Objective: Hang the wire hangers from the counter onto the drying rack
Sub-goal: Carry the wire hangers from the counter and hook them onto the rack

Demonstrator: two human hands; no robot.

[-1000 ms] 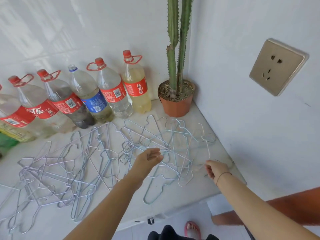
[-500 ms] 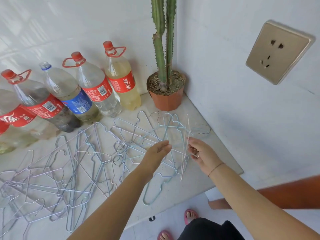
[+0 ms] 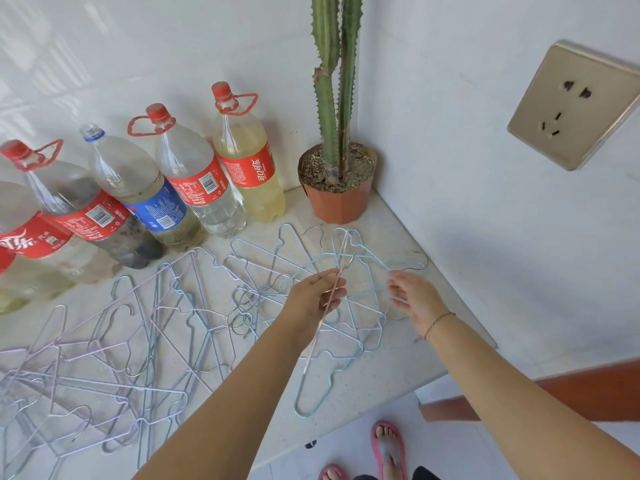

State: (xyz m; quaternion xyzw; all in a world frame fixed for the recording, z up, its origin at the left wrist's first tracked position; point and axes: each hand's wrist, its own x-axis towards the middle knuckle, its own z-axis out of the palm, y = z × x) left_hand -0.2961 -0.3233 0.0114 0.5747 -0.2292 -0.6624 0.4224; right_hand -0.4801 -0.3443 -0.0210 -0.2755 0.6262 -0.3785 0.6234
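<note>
Left hand point(image 3: 313, 299) pinches pink hanger point(image 3: 339, 258); right hand point(image 3: 414, 299) fingers relaxed, uncurled.

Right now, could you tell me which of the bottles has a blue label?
The bottle third from the plant pot: its label is blue, the others' labels are red.

Thin wire hangers lie flat and tangled across the pale counter point(image 3: 398, 362). The blue hangers point(image 3: 356, 341) overlap in a heap at the right, hooks pointing many ways, one reaching close to the near edge. The lilac hangers point(image 3: 104, 358) spread in a looser heap at the left and near left. One pink hanger point(image 3: 314, 341) is held above the blue heap, seen edge-on as a slanted line running near to far, pinched in the left grip point(image 3: 317, 299).
</note>
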